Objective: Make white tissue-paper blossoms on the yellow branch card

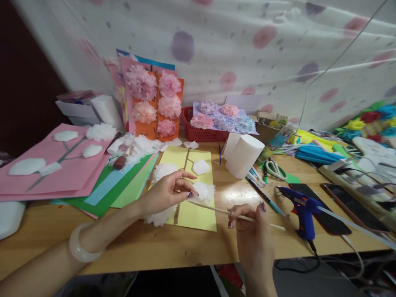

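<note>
In my right hand [252, 235] is a thin wooden stick [213, 208], pinched between thumb and fingers. It slants left over a yellow sheet [202, 218], its far tip by my left thumb. My left hand [171, 189], with a pale bangle on the wrist, hovers over the sheet with bent fingers. Thumb and fingertips come close together there; whatever they may hold is hidden. Just right of them, a white tissue-paper flower [204, 192] lies on the sheet. A white paper shape [201, 166] is above it, along a brown drawn stem [187, 159]. More white tissue flowers [161, 215] show at the sheet's left side.
A blue glue gun [301, 206] stands at right beside phones [321, 202]. Behind are a white paper roll [246, 156], scissors [276, 170] and a red basket [204, 135]. Pink sheets [83, 181] and coloured papers [102, 198] lie left. Flower cards [151, 123] stand at the back.
</note>
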Demonstrator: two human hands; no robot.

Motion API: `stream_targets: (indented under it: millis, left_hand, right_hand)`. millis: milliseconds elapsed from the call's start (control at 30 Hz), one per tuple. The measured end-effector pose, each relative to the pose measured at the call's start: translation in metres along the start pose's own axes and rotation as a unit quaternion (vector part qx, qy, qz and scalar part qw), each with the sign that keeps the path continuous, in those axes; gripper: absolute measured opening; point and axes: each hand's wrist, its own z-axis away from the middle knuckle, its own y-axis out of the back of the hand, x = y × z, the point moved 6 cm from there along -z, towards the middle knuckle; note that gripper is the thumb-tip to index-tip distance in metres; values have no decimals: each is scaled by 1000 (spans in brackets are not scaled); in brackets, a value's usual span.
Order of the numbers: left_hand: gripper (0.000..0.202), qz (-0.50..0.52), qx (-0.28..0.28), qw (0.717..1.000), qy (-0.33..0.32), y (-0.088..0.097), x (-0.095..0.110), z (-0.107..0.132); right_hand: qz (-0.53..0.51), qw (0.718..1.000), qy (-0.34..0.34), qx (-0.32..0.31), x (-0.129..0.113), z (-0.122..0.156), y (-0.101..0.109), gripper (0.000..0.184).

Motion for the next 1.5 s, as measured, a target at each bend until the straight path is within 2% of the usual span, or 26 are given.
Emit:
stream_targets:
  millis: [167, 400, 533, 633, 800, 933, 1067, 1133, 1200, 1333, 1400, 1500]
  left_hand:
    - [43, -21, -6, 1000, 7, -2, 2, 4]
    - [44, 32, -30, 999, 13, -1, -1, 5]
    - [47, 16, -14, 1000, 8, 1, -3, 5]
    - [46, -13, 2, 1000, -5, 2, -2, 6]
    - [42, -66, 57, 996, -24, 4, 1, 7]
    - [38, -95, 73, 992, -32, 3, 2, 7]
    - [39, -143, 72, 984, -78, -1, 5, 9]
    - [41, -195, 70, 970, -124, -5, 8, 10]
    - [39, -264, 63, 943, -193, -11, 13, 13]
    - [35, -401, 58, 849, -338, -25, 25, 20]
    - [36, -444, 69, 814, -369, -28, 27, 22]
    - [37, -459, 79, 799, -380, -26, 29, 23]
  right_hand:
    - [11, 1000, 5, 14, 1, -3, 2, 55]
    - [17, 1000, 3, 26, 5, -6, 3, 53]
    - [6, 999, 7, 35, 3, -4, 9, 51]
    - [0, 997, 45, 59, -3, -1, 19, 48]
    - [127, 979, 101, 125, -8, 13, 33, 56]
    - [232, 960, 109, 114, -2, 21, 28, 61]
    - [252, 953, 129, 110, 2, 23, 27, 60]
    - [258, 950, 134, 116, 1, 23, 29, 60]
    - [272, 946, 135, 117, 0, 23, 30, 60]
    - [280, 940, 149, 125, -2, 27, 32, 56]
    - [272, 940, 165, 127, -3, 32, 31, 54]
    - [274, 942, 183, 65, -2, 37, 19, 52]
